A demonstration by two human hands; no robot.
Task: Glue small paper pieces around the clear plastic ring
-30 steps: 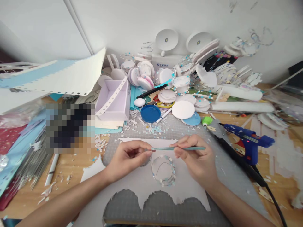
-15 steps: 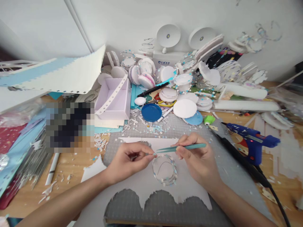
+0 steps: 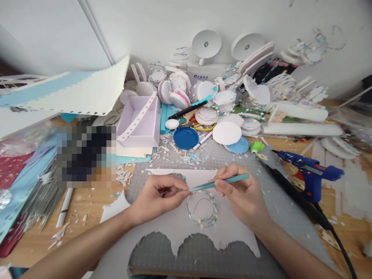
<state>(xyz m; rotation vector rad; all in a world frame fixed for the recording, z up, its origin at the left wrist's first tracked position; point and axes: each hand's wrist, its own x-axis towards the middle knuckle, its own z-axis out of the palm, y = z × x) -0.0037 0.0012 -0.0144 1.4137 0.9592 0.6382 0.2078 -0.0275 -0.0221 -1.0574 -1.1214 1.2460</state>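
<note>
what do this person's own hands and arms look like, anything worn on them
The left hand and right hand are bare, with no gloves. The left forearm and right forearm show no sleeve, watch or bracelet. No ring is visible, though parts of both hands are hidden.

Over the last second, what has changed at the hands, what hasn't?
The tweezers, in the right hand throughout, tilted from nearly level in view to slanting, rear end up, tips lower by the left hand. No new grip or release shows. The left hand stays pinched; anything in it is too small to tell. The wire coil and glue gun stayed put.
</note>
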